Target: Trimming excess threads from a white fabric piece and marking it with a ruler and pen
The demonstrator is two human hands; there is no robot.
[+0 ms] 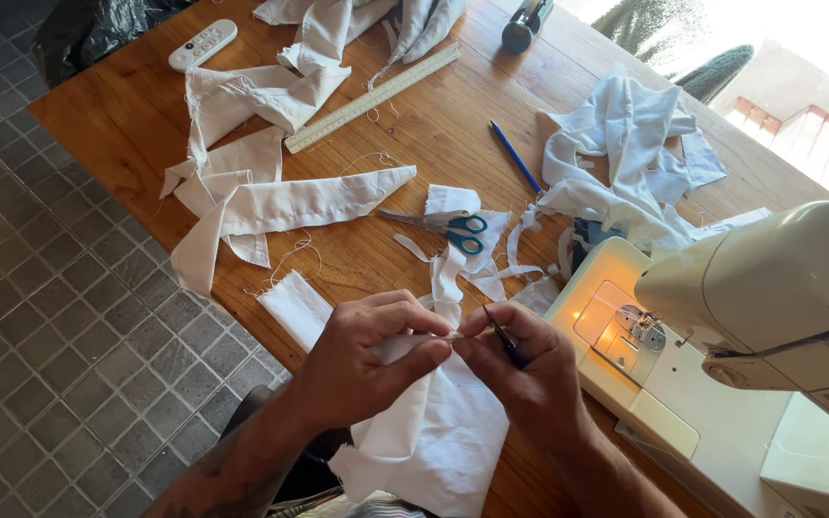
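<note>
Pinched tight, your left hand (367, 360) grips a fold of the white cloth (434, 432) at the table's (127, 115) near edge, while your right hand (520, 369) closes on a thin dark tool (506, 338) touching that fold. One sewing machine (722, 326) crowds your right; open wood lies left. One pair of scissors (448, 227), one ruler (371, 98), one blue pencil (515, 156) sit beyond.

Strong daylight enters from the upper right of the frame, overexposed there. A small warm lamp glows on the sewing machine (722, 336). Focus is sharp; the edges perhaps bend slightly.
</note>
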